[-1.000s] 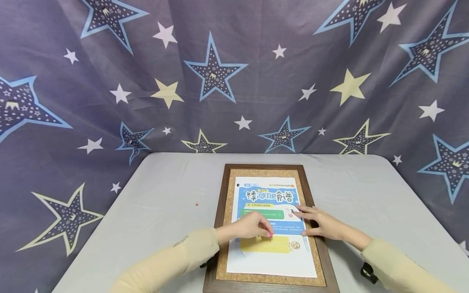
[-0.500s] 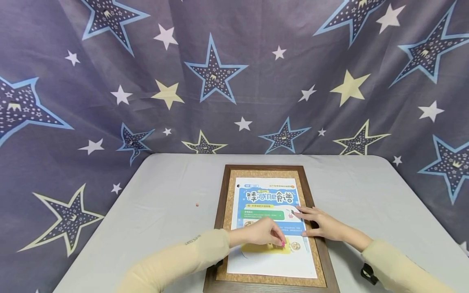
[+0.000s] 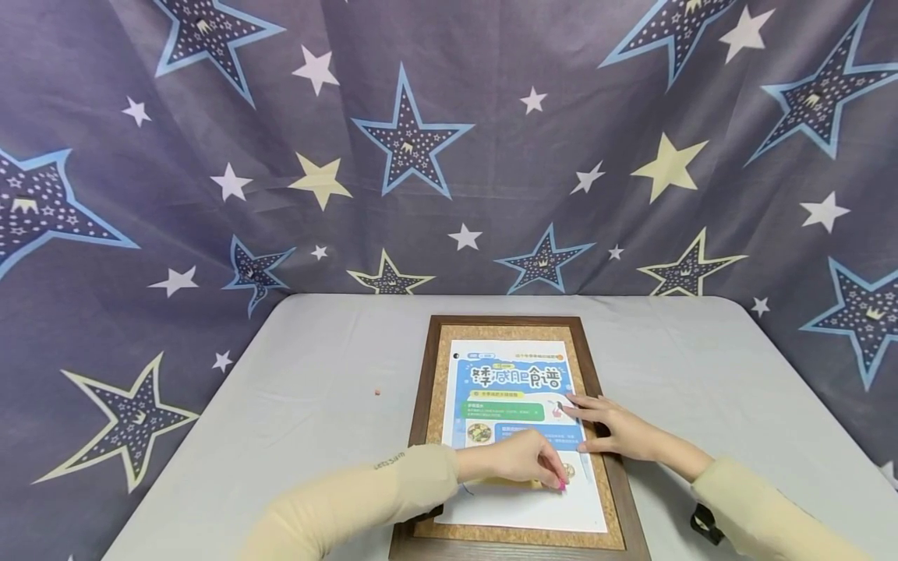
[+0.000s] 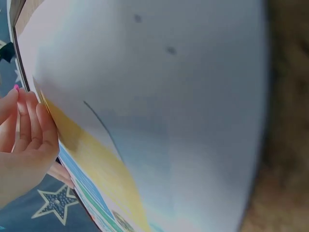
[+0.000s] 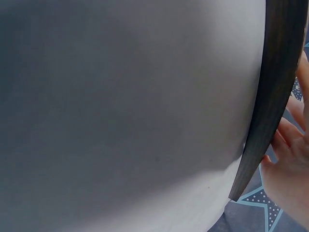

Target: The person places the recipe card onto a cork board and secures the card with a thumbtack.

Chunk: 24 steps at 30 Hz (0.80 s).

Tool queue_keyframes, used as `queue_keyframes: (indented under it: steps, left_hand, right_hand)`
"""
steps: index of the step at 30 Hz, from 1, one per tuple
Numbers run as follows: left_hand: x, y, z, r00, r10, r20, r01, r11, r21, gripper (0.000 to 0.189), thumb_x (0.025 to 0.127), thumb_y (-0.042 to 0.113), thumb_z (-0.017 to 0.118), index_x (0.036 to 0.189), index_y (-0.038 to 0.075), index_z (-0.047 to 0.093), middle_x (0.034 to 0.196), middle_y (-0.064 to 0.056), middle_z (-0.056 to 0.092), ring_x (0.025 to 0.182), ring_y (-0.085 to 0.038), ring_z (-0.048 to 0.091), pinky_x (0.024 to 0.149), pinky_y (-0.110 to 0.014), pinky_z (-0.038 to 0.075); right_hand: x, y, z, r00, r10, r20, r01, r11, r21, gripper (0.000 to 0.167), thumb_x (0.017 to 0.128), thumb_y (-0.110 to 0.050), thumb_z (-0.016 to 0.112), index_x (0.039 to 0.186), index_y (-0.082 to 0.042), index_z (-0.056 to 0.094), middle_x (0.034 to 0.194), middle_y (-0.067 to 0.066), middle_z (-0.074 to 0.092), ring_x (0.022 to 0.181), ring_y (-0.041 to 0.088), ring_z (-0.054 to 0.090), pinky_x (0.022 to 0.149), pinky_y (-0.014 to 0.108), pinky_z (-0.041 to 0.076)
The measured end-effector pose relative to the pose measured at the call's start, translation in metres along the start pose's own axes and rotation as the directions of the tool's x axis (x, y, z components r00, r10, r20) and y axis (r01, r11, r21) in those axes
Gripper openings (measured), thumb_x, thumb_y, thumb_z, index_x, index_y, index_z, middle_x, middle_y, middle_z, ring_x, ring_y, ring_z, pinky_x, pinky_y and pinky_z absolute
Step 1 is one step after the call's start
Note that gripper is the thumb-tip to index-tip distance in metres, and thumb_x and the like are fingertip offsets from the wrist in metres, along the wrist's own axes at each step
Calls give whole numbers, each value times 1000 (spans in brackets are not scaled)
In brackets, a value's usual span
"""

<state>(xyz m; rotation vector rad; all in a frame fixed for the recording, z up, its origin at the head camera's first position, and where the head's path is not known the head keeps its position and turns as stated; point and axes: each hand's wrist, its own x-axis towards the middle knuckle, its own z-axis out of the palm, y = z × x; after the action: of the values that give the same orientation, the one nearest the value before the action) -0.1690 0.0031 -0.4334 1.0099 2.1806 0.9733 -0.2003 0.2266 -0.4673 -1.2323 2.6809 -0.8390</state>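
A printed poster (image 3: 519, 513) with blue, green and yellow panels lies on a cork board (image 3: 435, 527) framed in dark wood. My left hand (image 3: 521, 458) pinches a pink pushpin (image 3: 562, 485) between thumb and fingertips, low over the poster's lower right part. The same pushpin (image 4: 16, 87) shows at the far left of the left wrist view. My right hand (image 3: 620, 430) lies across the frame's right side, fingers spread and fingertips on the poster's right edge. In the right wrist view, the wooden frame (image 5: 273, 82) partly hides that hand's fingers.
A black pin (image 3: 456, 355) and an orange pin (image 3: 560, 357) sit at the poster's top corners. One small orange-brown bit (image 3: 377, 392) lies on the grey-covered table (image 3: 337, 351) left of the board. Behind hangs a star-patterned curtain (image 3: 449, 156).
My left hand has moved right and toward the poster's lower right with the pink pushpin, uncovering a round food picture. My right hand stays in place.
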Motion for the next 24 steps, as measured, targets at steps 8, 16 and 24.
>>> queue_keyframes:
  steps: [8,16,24]
  left_hand:
    - [6,5,9,1000,5,20,-5,1000,-6,10,76,4,67,85,3,70,75,-3,69,48,0,48,46,-12,41]
    - [11,6,18,999,14,49,-10,997,-81,9,76,1,65,84,0,70,75,-6,68,44,1,47,44,-13,41]
    - [11,9,22,998,0,59,6,994,-110,8,76,2,66,82,-2,70,75,-8,68,45,3,47,45,-14,43]
  right_hand:
    - [0,-1,-1,999,-29,-15,29,999,-22,57,80,-30,62,124,4,47,129,31,36,115,48,34,89,64,23]
    - [0,0,0,999,-37,-14,37,999,-25,56,81,-30,62,124,3,47,129,31,37,115,49,34,88,64,24]
    - [0,0,-1,999,-32,-11,32,999,-22,56,81,-30,62,125,2,47,129,31,36,115,49,33,88,64,24]
